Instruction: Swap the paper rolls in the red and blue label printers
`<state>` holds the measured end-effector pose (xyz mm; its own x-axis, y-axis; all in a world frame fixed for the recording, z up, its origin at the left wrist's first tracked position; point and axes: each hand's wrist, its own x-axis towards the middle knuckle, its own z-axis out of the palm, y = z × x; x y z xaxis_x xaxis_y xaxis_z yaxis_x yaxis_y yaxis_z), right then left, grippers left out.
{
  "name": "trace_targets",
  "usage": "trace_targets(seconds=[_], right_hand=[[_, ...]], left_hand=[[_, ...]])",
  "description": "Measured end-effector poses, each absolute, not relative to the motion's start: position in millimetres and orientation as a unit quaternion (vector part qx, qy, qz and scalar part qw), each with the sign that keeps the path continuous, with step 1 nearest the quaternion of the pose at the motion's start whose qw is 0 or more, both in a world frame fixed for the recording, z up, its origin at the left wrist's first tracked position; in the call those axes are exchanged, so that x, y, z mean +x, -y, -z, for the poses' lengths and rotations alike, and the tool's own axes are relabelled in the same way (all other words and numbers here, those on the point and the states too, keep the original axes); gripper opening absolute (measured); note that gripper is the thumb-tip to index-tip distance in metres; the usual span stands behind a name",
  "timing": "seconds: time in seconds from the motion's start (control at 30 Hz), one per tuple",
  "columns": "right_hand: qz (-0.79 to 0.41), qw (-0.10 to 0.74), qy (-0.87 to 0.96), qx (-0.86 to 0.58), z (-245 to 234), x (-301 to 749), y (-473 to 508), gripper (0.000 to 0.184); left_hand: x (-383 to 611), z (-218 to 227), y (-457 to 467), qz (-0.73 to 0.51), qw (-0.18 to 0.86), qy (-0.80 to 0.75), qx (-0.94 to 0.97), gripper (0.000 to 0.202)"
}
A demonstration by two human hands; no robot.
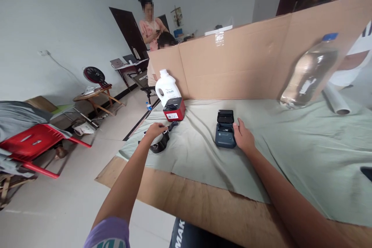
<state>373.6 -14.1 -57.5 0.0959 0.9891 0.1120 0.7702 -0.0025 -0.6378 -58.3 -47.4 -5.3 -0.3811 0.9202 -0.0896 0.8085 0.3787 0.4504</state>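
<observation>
A small dark blue label printer (225, 131) with its lid up sits on the pale green cloth (290, 151). My right hand (243, 137) rests against its right side, fingers curled on the casing. My left hand (155, 129) is closed in a pinch on a black strap-like thing (162, 141) that lies on the cloth's left part; what exactly it is I cannot make out.
A red printer (174, 109) and a white jug (167, 87) stand at the back left. A clear bottle (309, 71) leans by the cardboard wall (247, 62), next to a paper roll (337, 102). Two people are behind the wall. A red chair (35, 143) stands left.
</observation>
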Motion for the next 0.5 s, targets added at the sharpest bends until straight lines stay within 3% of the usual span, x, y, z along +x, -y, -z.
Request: trace_targets(seconds=[0.3, 0.5], right_hand=[[-0.21, 0.317, 0.629, -0.678, 59, 376, 11, 0.066], [-0.221, 0.345, 0.622, -0.667, 67, 377, 6, 0.062]], left_hand=[[-57, 5, 46, -0.207, 0.178, -0.81, 0.518, 0.019], [-34, -6, 62, -0.329, 0.125, -0.761, 0.545, 0.041]])
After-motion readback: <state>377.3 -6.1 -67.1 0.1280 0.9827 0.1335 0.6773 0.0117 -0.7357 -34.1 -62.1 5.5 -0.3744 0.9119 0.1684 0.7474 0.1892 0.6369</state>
